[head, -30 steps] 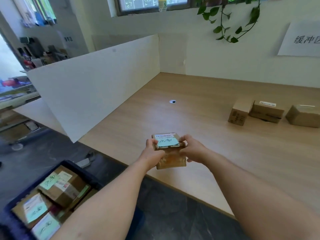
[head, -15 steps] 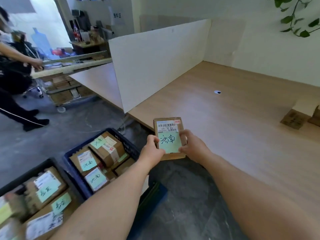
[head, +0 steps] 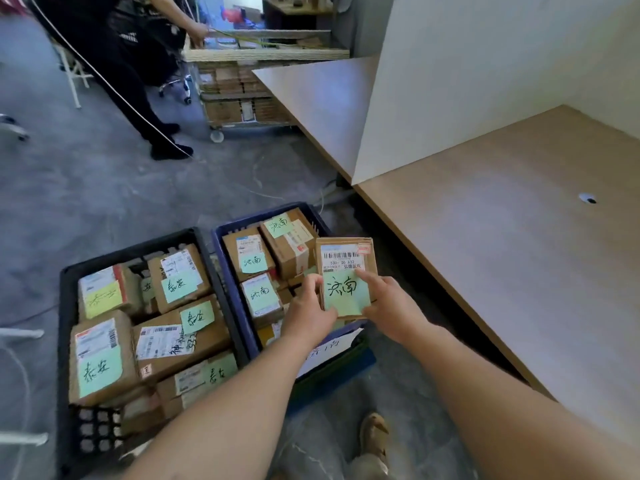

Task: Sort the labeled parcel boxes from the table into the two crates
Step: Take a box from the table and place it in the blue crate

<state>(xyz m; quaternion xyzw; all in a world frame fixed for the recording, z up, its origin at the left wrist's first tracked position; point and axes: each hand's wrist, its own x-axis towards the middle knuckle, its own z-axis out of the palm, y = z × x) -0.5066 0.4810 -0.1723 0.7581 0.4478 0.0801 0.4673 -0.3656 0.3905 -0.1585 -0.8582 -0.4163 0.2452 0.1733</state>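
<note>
Right now you have the small cardboard parcel (head: 346, 258) in both hands. Your left hand (head: 308, 315) curls round its 9 o'clock edge. Your right hand (head: 389, 306) grips the 3 o'clock edge, with the thumb lying on the green sticky note (head: 341, 292). Both sets of fingers are closed on the parcel and carry nothing else. It hangs in the air, label towards you, over the 3 o'clock rim of the blue crate (head: 227, 271). It is clear of the table (head: 502, 254), which lies at its 3 o'clock.

The likeliest slip is the wrong crate. Your note reads 济南, like the notes on the boxes (head: 254, 261) in the blue crate. The black crate (head: 64, 341), hard against it at 9 o'clock, holds boxes marked 泰安 (head: 100, 358). With the two crates side by side, a careless swing towards 9 o'clock would mis-sort the parcel.

The blue crate also looks well filled, its boxes lying at angles close to the rim. If you let go where the parcel hangs now, I judge it could land half on the rim and tip out onto the floor, towards your sandalled foot (head: 374, 433) at 6 o'clock. Carry it further towards 9 o'clock, over the pile, before you release it.

Mind the sticky note as well. It seems only lightly stuck, and your thumb could peel or crease it as it slides off, leaving the parcel unlabeled. Set the parcel down face up so the note is not buried.
</note>
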